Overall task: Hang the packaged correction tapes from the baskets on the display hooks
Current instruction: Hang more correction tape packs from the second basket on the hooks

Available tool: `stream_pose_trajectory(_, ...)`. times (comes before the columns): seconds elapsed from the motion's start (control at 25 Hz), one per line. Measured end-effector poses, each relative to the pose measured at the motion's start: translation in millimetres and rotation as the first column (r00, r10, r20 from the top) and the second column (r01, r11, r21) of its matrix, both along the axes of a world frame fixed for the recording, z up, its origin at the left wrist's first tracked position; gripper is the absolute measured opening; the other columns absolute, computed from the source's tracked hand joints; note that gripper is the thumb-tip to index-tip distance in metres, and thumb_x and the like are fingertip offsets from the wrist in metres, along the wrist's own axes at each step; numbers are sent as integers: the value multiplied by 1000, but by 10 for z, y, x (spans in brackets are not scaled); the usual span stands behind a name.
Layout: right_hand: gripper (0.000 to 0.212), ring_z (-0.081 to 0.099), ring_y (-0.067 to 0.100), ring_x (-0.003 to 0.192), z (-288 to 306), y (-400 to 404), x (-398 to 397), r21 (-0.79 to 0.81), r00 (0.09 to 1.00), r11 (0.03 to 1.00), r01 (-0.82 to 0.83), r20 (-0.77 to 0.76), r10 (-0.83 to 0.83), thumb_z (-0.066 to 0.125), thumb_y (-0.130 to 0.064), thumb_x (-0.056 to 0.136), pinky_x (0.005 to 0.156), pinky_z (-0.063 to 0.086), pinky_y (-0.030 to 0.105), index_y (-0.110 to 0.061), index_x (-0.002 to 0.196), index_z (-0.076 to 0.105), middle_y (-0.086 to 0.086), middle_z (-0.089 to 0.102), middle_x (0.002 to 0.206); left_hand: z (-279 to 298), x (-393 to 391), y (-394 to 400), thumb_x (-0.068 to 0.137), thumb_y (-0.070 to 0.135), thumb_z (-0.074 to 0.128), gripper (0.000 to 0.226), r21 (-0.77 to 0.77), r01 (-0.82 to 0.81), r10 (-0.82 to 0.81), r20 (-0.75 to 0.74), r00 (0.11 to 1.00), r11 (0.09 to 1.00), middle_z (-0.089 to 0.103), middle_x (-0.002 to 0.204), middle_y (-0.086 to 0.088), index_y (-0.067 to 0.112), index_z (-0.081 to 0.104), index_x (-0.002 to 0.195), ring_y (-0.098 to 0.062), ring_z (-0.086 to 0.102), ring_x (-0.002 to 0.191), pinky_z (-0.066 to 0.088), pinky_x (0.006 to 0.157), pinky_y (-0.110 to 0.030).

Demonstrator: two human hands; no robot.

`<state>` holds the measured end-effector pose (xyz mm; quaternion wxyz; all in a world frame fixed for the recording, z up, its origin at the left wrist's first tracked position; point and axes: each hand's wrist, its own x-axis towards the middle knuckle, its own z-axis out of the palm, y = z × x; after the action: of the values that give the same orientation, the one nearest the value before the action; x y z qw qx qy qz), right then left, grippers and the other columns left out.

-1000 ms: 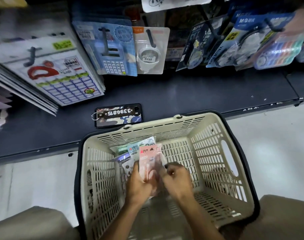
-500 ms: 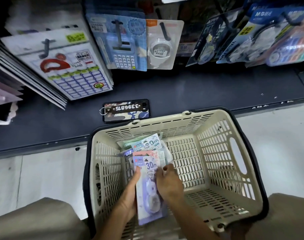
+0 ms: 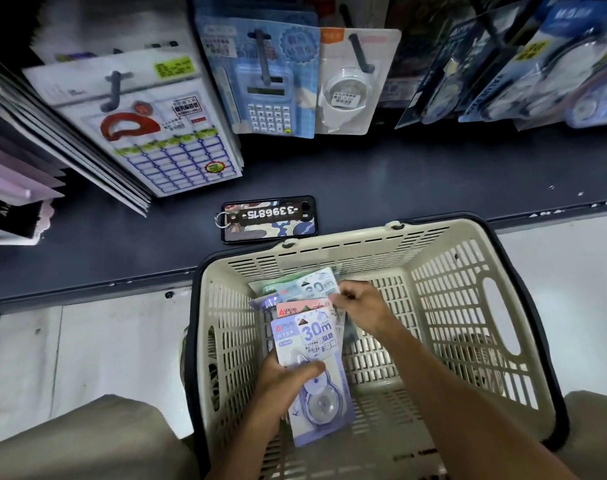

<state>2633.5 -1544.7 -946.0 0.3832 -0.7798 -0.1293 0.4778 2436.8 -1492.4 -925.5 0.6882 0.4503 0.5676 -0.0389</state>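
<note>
Inside the cream basket (image 3: 444, 271), the left hand (image 3: 281, 382) clamps a lavender correction tape pack (image 3: 316, 368), thumb across its front. Just beyond, the right hand (image 3: 361, 306) pinches the remaining packs (image 3: 309, 289).

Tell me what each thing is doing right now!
Left hand: grips the purple correction tape pack.
Right hand: fingers pinch a pack in the pile.
Purple correction tape pack: lifted, inside the cream plastic basket.
Phone with number tag: flat on dark shelf.
Blue calculator pack: hanging on hook.
</note>
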Motion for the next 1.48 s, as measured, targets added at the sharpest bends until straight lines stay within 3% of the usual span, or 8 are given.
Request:
stream_pose_trajectory(0.24,9,77,27,88,189,-989,373,177,770,750,638,-185,-611,60,-23,100,66,62,39,-22,99,69,6,78,102,-91,-60,77,77,3,84,25,10,-81,81,-20,996,997,82,91,-1,13,77,99,-19,78,84,57,76,-31)
stream_pose_trajectory(0.44,9,74,32,90,171,-746,-208,112,943,954,278,-220,-249,62,-10,98,76,62,45,-3,103,63,19,75,100,-104,-10,41,83,25,82,45,-208,-133,161,125,979,969,76,120,-6,16,71,126,-29,70,115,47,110,-52)
stream_pose_trajectory(0.6,20,62,12,77,145,-383,-377,143,993,989,47,-116,-30,57,-4,99,73,53,36,-15,84,64,4,71,81,-81,-147,71,70,22,91,65,-204,-47,94,227,969,978,77,119,-5,14,67,130,-25,73,111,59,91,-37)
stream_pose_trajectory(0.84,12,72,26,75,111,-210,-104,16,824,963,269,-522,-222,63,-4,95,70,60,37,-12,90,70,16,76,91,-113,-135,82,72,8,86,60,-238,-86,143,234,962,967,75,121,-17,8,67,128,-38,70,114,48,107,-58)
stream_pose_trajectory(1.12,12,71,30,90,-10,-184,-743,-110,889,905,411,-172,-425,65,-8,95,77,61,39,-13,84,65,10,74,89,-268,-83,61,64,11,88,62,-157,-88,114,166,979,984,79,111,-11,8,70,123,-30,76,103,57,94,-43)
stream_pose_trajectory(1.24,25,57,23,104,-115,-390,-552,-265,956,941,211,256,-143,66,-36,94,83,49,32,-19,110,58,-3,57,104,-337,-17,-19,68,4,90,53,-151,-36,50,92,994,988,81,101,-3,10,72,118,-21,78,93,61,81,-33)
stream_pose_trajectory(1.32,36,58,22,104,-122,-441,-414,-330,978,921,208,66,-198,60,-45,97,88,50,36,-17,120,56,1,59,112,-354,69,-98,69,5,91,51,-147,-31,40,59,997,989,82,94,5,16,70,114,-14,78,83,60,66,-25)
stream_pose_trajectory(1.48,32,69,22,87,-144,-448,-397,-407,954,901,151,-178,-240,50,-42,101,78,56,36,-17,89,67,9,73,98,-329,146,-114,73,12,91,56,-182,-39,56,89,994,982,80,107,-2,15,66,124,-23,77,98,59,94,-44)
